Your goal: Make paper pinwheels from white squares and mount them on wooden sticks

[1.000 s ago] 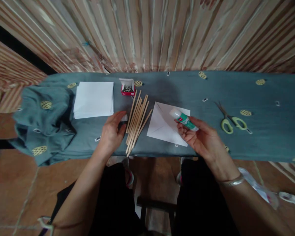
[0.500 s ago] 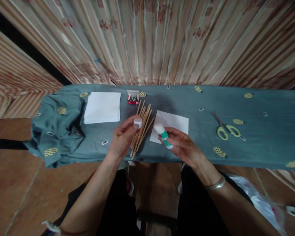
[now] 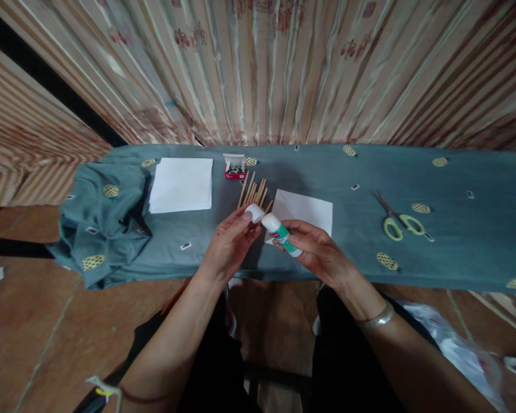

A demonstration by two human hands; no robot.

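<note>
left of the scissors [image 3: 394, 215], left hand's [image 3: 232, 242] pinched cap [image 3: 253, 213] just neared right hand's [image 3: 319, 250] gripped glue stick [image 3: 281, 233], almost end to end now

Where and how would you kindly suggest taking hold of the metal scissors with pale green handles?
Probably by the pale green loop handles, from the near side: the scissors lie flat on the grey-blue patterned cloth, loops nearer, blades pointing away.

The left hand [image 3: 229, 245] pinches a white cap [image 3: 254, 213] just beside the green-labelled glue stick [image 3: 281, 233] in the right hand [image 3: 320, 250].
</note>
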